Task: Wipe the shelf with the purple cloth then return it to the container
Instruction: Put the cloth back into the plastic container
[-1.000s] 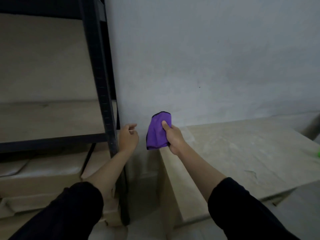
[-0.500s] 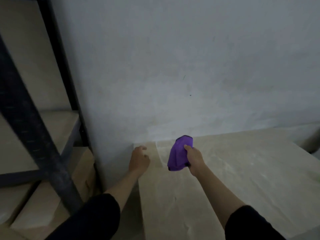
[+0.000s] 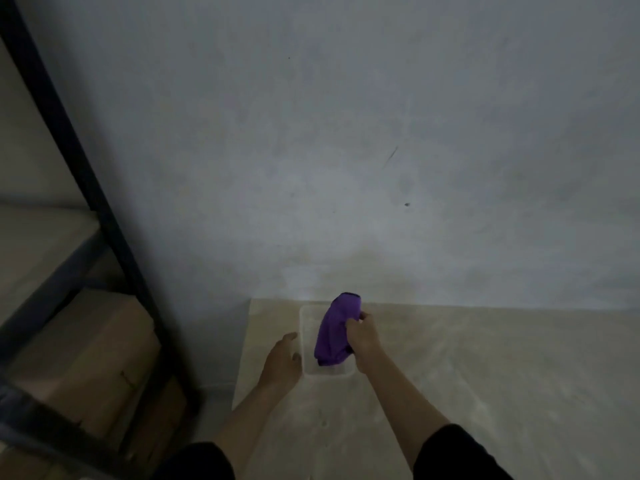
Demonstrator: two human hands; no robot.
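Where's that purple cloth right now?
In the head view, low centre: the purple cloth hangs from the right hand over the clear container on the pale table, with the left hand at the container's left wall.

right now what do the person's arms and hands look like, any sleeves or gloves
The left hand and right hand are bare, with no gloves; no ring or watch shows in this dim view. Each arm has a black sleeve, left sleeve and right sleeve, ending near the elbow, leaving the forearms uncovered.
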